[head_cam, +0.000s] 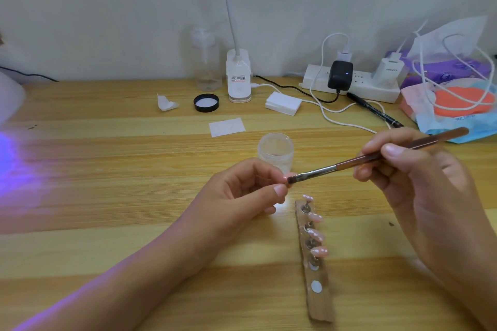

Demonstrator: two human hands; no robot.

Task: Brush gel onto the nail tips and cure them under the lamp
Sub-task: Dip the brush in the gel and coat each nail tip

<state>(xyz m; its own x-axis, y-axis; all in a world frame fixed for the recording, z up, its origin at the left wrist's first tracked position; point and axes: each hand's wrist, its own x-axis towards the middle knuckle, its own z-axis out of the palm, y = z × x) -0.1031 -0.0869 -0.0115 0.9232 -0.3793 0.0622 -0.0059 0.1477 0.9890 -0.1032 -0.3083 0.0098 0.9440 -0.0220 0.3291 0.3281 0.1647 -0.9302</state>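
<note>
Pinching a small pink nail tip point(287, 176) between thumb and forefinger, the left hand point(242, 191) holds it above the wooden table point(107, 158), its other fingers curled loosely underneath. The right hand point(411, 169) grips a gel brush point(349, 164) like a pen, fingers and thumb closed round the brown handle, and the flat dark bristles touch the tip. Just behind the left fingertips stands an open clear gel jar point(275, 149).

Below the gap between the hands lies a wooden holder strip point(318, 301), running toward the person. Four more pink nail tips point(317, 235) sit on small stands along its far half, and two round pale discs show on its near half.

Beyond the jar lie a square white wipe point(227, 127), a black jar lid point(206, 102) turned inside up, and a stack of white pads point(283, 103). Far to the left of the left hand, a curing lamp point(8, 94) at the frame's edge throws violet light across the table. Beyond the right hand sit a white power strip point(357, 87) with chargers plugged in, a black pen point(373, 110) and some tissue packs point(451, 105).
</note>
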